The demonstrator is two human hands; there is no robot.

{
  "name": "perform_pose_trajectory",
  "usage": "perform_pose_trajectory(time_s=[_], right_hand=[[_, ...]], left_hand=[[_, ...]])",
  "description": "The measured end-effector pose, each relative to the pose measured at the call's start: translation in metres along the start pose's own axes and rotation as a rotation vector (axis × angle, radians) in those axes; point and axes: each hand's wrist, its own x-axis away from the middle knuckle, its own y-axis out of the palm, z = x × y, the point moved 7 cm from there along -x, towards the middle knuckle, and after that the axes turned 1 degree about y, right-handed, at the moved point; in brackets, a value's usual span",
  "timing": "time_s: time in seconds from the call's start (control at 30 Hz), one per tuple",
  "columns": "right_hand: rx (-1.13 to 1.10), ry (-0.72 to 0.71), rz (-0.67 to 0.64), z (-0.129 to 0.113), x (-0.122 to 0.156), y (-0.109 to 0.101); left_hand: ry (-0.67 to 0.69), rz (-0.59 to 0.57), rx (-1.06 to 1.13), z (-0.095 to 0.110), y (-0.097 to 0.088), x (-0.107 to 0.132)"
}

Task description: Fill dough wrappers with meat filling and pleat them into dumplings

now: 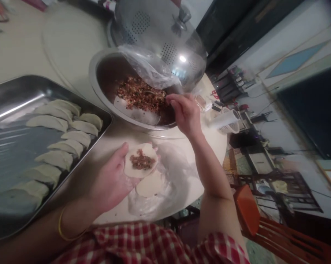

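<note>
My left hand (110,179) lies palm up and cups a round dumpling wrapper (140,160) with a dab of brown minced filling in its middle. My right hand (184,113) hovers at the near rim of a steel bowl (99,69) that holds more of the minced filling (140,95). Its fingers are curled together as if round a thin utensil, which I cannot make out. A stack of plain wrappers (150,185) lies on a floury plastic sheet just below my left hand.
A steel tray (14,99) at the left carries several folded dumplings (61,135) in two rows. A perforated steel colander (160,40) and a clear plastic bag (146,66) lean over the bowl. A white cup (227,121) stands near the table edge. An orange chair (248,212) is at the right.
</note>
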Motion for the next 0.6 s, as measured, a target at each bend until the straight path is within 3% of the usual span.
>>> perform_pose_trajectory(time_s=[0.2, 0.37, 0.5, 0.6], right_hand=[[0.049, 0.027, 0.004, 0.0, 0.006, -0.017], [0.006, 0.068, 0.169, 0.013, 0.026, -0.039], [0.062, 0.116, 0.063, 0.018, 0.014, -0.023], [0.108, 0.18, -0.013, 0.025, -0.003, -0.008]], left_hand=[[0.03, 0.047, 0.052, 0.004, 0.001, 0.002], [0.049, 0.17, 0.022, 0.005, -0.003, 0.001], [0.112, 0.318, 0.018, 0.01, -0.004, 0.0], [0.172, 0.357, 0.046, 0.014, -0.002, 0.001]])
